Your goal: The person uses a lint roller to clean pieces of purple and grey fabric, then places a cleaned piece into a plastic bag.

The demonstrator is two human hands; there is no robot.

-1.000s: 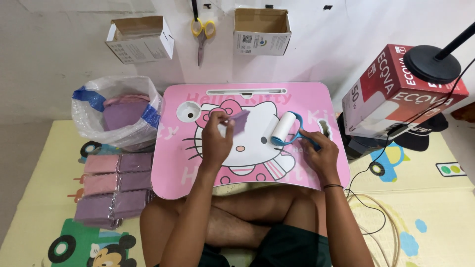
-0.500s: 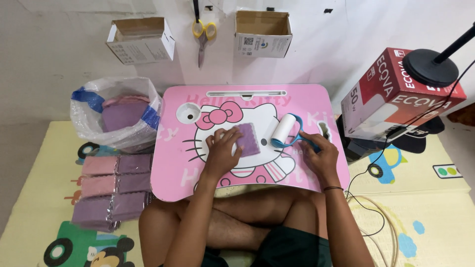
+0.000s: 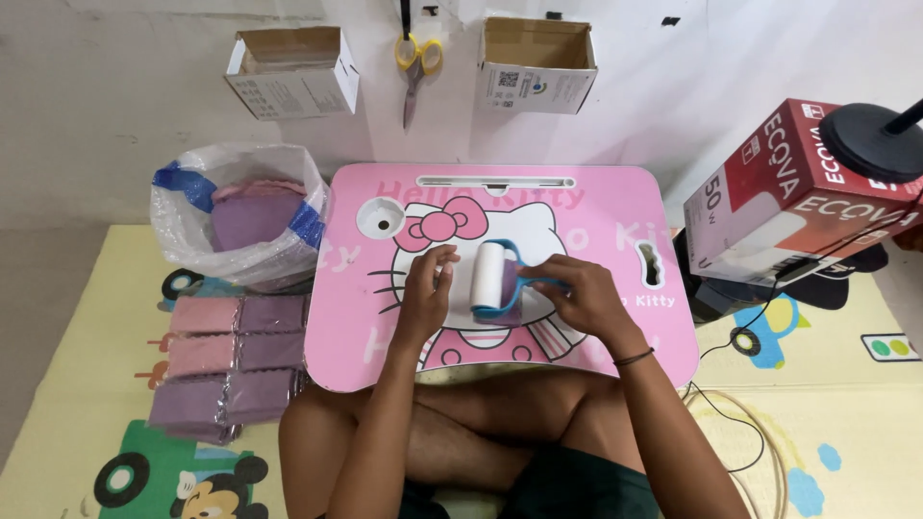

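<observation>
A pink lap table [image 3: 596, 221] with a cartoon cat print stands over my crossed legs. My right hand [image 3: 577, 298] grips the blue handle of a lint roller [image 3: 487, 279], whose white roll lies across a small purple cloth [image 3: 510, 288] on the table's middle. My left hand [image 3: 428, 284] rests just left of the roller, fingers pressing the cloth's left edge. Most of the cloth is hidden under the roller and my hands.
A clear plastic bag [image 3: 240, 221] of pink and purple cloths sits left of the table, with stacked folded cloths [image 3: 231, 360] below it. Two open cardboard boxes [image 3: 293, 72] [image 3: 536, 62] and yellow scissors [image 3: 416, 58] hang on the wall. A red box [image 3: 798, 202] and black lamp base [image 3: 870, 139] stand right.
My left hand laid the purple cloth flat on the table. My right hand brought the roller left from the table's right side onto the cloth.
</observation>
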